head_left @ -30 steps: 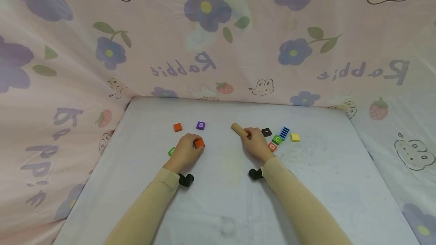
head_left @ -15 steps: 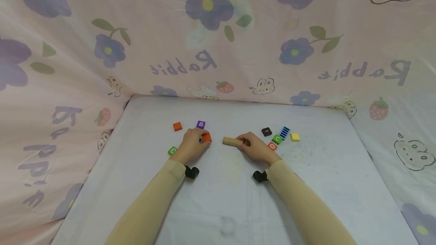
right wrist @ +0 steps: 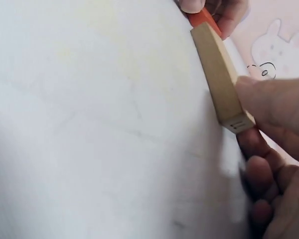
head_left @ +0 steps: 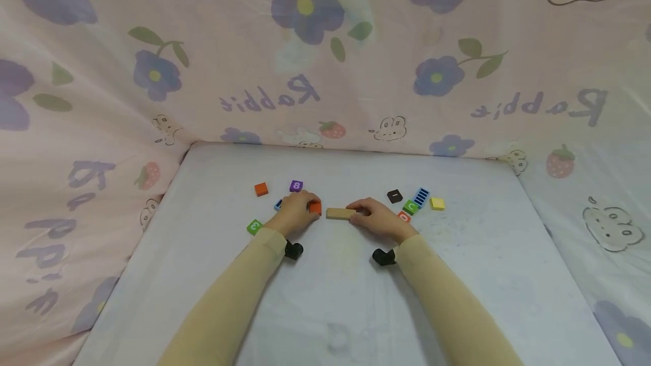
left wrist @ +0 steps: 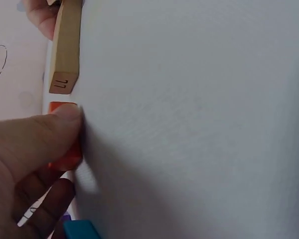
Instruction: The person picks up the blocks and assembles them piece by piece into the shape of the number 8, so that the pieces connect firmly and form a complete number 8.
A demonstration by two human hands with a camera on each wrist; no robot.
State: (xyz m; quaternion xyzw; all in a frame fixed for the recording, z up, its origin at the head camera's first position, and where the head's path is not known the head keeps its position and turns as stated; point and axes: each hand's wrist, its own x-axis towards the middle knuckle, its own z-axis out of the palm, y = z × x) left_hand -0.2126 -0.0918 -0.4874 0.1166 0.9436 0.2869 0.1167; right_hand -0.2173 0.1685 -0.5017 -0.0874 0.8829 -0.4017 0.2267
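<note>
Between thumb and fingers my left hand (head_left: 294,212) pinches an orange block (head_left: 316,208) at the middle of the table. My right hand (head_left: 377,219) grips one end of a plain wooden block (head_left: 339,214), long and narrow, lying crosswise. Its free end points at the orange block, and a small gap parts the two in the left wrist view. Small dark marks show on the end face of the wooden block (left wrist: 65,82). Partly hidden behind my left hand is a blue piece (head_left: 278,205); a green tile (head_left: 255,227) marked 3 lies beside that wrist.
Farther back on the left lie an orange tile (head_left: 261,189) and a purple tile (head_left: 296,186) marked 8. Right of my right hand are a black tile (head_left: 394,196), a blue striped tile (head_left: 421,197), a green tile (head_left: 410,207), a red-orange tile (head_left: 404,217) and a yellow tile (head_left: 437,204).
My left hand has moved right with the orange block. My right hand has turned the wooden block from slanted to crosswise and brought it leftward, so the two blocks are now close together.
</note>
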